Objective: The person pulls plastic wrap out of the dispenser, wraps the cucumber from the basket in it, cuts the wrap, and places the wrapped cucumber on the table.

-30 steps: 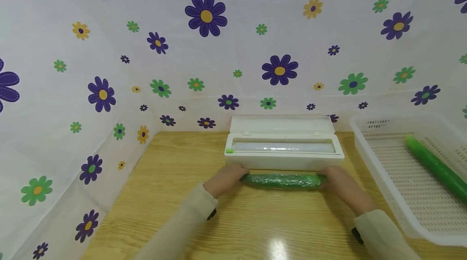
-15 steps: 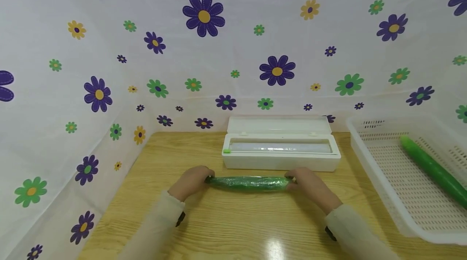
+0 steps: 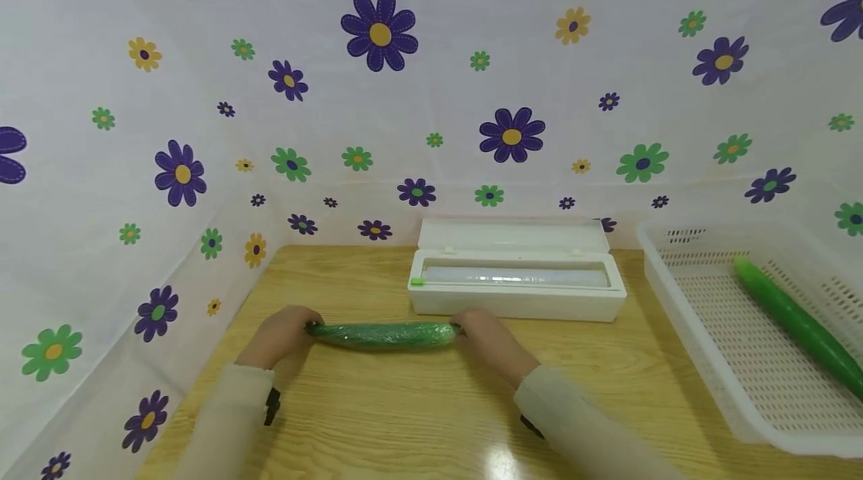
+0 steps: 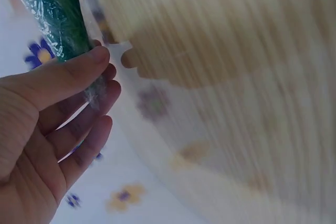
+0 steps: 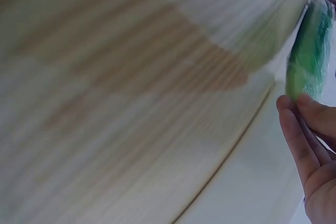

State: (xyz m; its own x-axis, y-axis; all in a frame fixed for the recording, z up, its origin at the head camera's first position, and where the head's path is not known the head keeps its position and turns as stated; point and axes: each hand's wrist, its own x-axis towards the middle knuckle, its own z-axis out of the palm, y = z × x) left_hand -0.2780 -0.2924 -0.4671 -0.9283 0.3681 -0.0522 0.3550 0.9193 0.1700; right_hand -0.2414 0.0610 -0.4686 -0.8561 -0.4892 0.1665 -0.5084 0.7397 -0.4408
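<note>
On our left hand (image 3: 282,334), thumb and fingers (image 4: 89,148) pinch the dark end of the wrapped cucumber (image 3: 386,336), and a crumpled tail of clear film (image 4: 94,95) pokes out beyond the thumb. Our right hand (image 3: 488,341) pinches the paler end between thumb and fingertips, so the cucumber lies level between both hands, long side towards us. Its wrap shines along the whole length we can see.

What changes over this last second is its place: a second ago it lies right in front of the white film dispenser (image 3: 515,305), and now both hands have carried it leftward, so only its right end is near the box's left corner. Whether it touches the desk (image 3: 404,420) or hangs just above, we cannot tell.

Behind, the dispenser stays put with its lid (image 3: 512,235) up and the film roll (image 3: 515,277) showing; no film is seen running from it to the cucumber. We take that to mean this one is cut free and its wrapping essentially done. Well to the right, the second cucumber (image 3: 802,323) lies untouched in the white basket (image 3: 715,375).
</note>
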